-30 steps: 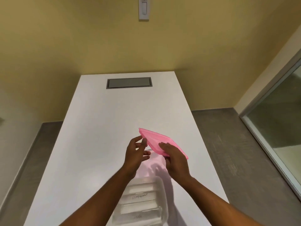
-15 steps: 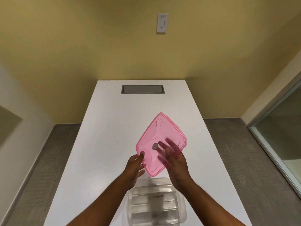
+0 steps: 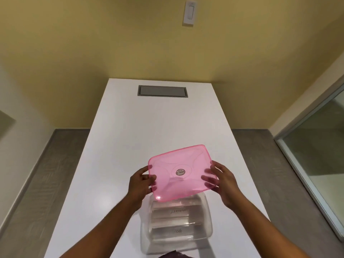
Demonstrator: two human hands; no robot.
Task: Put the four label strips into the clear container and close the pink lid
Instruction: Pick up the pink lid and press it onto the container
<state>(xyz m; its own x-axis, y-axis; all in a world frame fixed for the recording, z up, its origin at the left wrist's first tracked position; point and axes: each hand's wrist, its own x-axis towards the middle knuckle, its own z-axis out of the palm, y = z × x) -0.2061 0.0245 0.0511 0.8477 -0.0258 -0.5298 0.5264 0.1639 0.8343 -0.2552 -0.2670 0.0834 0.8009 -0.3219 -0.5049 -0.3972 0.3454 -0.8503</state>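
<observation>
The translucent pink lid (image 3: pixel 181 173), with a small round sticker at its centre, hangs in the air above the far edge of the clear container (image 3: pixel 206 228). My left hand (image 3: pixel 138 183) grips the lid's left edge and my right hand (image 3: pixel 224 181) grips its right edge. The lid tilts with its near edge lowest. The clear container stands open on the white table (image 3: pixel 130 138) near me. White label strips (image 3: pixel 172 221) with handwriting lie flat inside it; the lid hides its far end.
A grey recessed panel (image 3: pixel 162 91) sits in the table's far end, against a yellow wall with a light switch (image 3: pixel 189 13). Grey floor runs along both sides of the table. A glass partition (image 3: pixel 316 155) stands at the right.
The lid has turned from edge-on, through a diamond tilt, to lying broadside. My right hand has moved from under the lid to its right edge. The view has shifted.
</observation>
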